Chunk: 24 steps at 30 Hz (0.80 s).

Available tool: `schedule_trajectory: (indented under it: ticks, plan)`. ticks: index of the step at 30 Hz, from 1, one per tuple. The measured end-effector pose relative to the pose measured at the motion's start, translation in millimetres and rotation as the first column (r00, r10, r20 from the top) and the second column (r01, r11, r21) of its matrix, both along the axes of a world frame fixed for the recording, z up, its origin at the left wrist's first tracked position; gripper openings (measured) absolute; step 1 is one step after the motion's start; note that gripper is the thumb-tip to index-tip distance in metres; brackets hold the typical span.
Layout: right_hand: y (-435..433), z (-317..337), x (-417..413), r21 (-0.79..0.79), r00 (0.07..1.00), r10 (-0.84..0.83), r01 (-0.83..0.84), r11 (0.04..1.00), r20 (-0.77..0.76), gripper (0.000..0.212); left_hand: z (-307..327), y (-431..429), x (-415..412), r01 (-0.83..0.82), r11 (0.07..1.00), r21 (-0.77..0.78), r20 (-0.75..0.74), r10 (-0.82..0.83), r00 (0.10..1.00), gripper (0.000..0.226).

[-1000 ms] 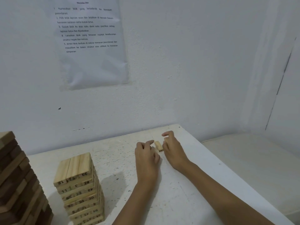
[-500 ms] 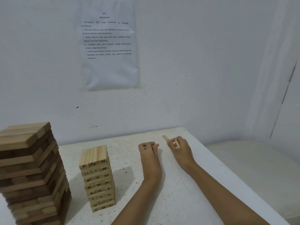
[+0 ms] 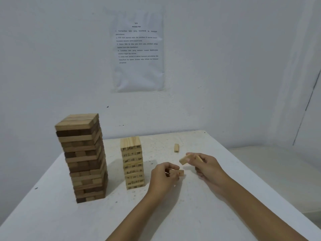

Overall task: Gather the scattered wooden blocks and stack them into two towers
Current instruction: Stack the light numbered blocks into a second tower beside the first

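Wood is mostly standing stacked in a tall tower (image 3: 81, 157) and short tower (image 3: 132, 162) at left, while the left grip (image 3: 163, 178) is pinching a pale block (image 3: 179, 172), the right grip (image 3: 208, 168) a second block (image 3: 184, 160), a loose block (image 3: 176, 147) lying beyond.

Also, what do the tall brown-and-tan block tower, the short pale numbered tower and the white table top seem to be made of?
Tall brown-and-tan block tower: bare matte wood; grain lines and mixed light and dark tones show. Short pale numbered tower: lighter wood, maybe pine, dark numbers printed on block ends. White table top: unclear, perhaps painted board; matte, with small dark specks.
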State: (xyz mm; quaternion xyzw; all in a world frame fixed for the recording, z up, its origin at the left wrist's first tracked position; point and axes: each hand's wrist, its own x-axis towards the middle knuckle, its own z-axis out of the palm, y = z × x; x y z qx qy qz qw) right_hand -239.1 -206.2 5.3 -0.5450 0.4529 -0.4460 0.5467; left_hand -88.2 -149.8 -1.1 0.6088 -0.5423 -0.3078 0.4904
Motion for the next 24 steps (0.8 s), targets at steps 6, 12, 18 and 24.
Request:
schedule_trajectory:
  ticks: [6, 12, 18, 24]
  plan:
    - [40.9, 0.9, 11.8, 0.035, 0.997, 0.077, -0.078, 0.996, 0.027, 0.024, 1.0, 51.8, 25.5, -0.083, 0.994, 0.066, -0.095, 0.089, 0.991, 0.01]
    - [77.7, -14.5, 32.1, -0.032, 0.994, 0.095, -0.097, 0.995, -0.056, 0.014, -0.7, 82.6, 51.0, -0.124, 0.99, 0.064, -0.081, 0.129, 0.988, 0.007]
    - [95.6, -24.9, 47.6, -0.155, 0.942, 0.035, -0.091, 0.984, -0.335, 0.014, -6.6, 95.9, 52.7, -0.167, 0.986, 0.03, -0.053, 0.168, 0.984, 0.013]
    - [100.0, -26.5, 44.4, -0.306, 0.787, -0.073, -0.151, 0.94, -0.613, 0.032, -8.3, 96.3, 53.6, -0.158, 0.986, -0.044, 0.109, 0.162, 0.981, 0.012]
